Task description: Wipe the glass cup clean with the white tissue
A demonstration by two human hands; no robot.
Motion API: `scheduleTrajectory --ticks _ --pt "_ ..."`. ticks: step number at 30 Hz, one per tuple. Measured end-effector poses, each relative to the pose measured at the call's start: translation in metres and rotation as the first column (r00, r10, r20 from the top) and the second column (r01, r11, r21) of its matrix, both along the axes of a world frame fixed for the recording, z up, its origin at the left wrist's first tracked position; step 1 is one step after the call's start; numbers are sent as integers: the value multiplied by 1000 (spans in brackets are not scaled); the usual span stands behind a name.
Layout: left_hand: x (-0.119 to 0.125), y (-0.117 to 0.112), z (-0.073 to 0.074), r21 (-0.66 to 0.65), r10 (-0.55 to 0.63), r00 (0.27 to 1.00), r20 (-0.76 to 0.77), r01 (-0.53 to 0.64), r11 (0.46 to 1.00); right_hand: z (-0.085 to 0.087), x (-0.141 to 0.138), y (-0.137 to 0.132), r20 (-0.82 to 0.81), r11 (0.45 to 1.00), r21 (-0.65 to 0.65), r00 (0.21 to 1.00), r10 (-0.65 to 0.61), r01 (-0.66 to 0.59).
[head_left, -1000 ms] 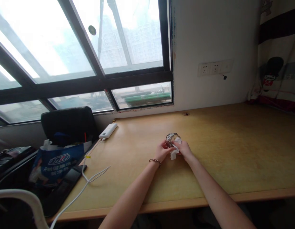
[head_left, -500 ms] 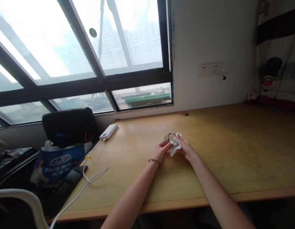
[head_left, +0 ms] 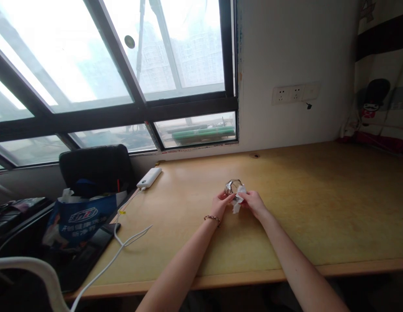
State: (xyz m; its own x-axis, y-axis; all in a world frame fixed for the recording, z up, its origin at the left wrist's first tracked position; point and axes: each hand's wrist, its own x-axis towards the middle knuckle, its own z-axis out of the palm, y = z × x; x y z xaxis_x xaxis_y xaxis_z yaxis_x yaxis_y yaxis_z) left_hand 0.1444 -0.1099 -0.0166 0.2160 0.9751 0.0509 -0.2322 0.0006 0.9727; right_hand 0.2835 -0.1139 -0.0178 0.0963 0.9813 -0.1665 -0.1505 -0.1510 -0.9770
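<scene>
My left hand [head_left: 221, 203] is closed, its thumb and fingers around the near left side of a shiny silver ring-shaped metal object [head_left: 229, 187]. The ring is held up over the table, and I cannot make out its exact kind. My right hand [head_left: 254, 203] pinches a crumpled white tissue [head_left: 242, 190] against the ring's right side. Part of the tissue hangs down between my hands. Fingertips and tissue hide the lower part of the ring. A beaded bracelet [head_left: 212, 218] circles my left wrist.
Beneath my hands is a yellowish wooden table [head_left: 318, 195]. A white power bank [head_left: 149, 177] with a white cable [head_left: 118, 247] lies at its left edge. A black chair [head_left: 95, 167] with a blue bag [head_left: 80, 221] stands left. Behind are a window and wall sockets [head_left: 289, 94].
The tissue has shifted down and left across the ring, with my right fingers lower on it. More of the ring's upper rim shows. The left hand keeps its grip.
</scene>
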Motion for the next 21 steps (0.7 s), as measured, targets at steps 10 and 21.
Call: scheduleTrajectory --ticks 10,21 --pt "1 3 -4 47 -63 993 -96 68 997 12 3 -10 658 940 337 701 -276 54" --pt "-2 9 -11 -28 -85 995 60 87 996 6 -5 -7 293 993 100 952 -91 64"
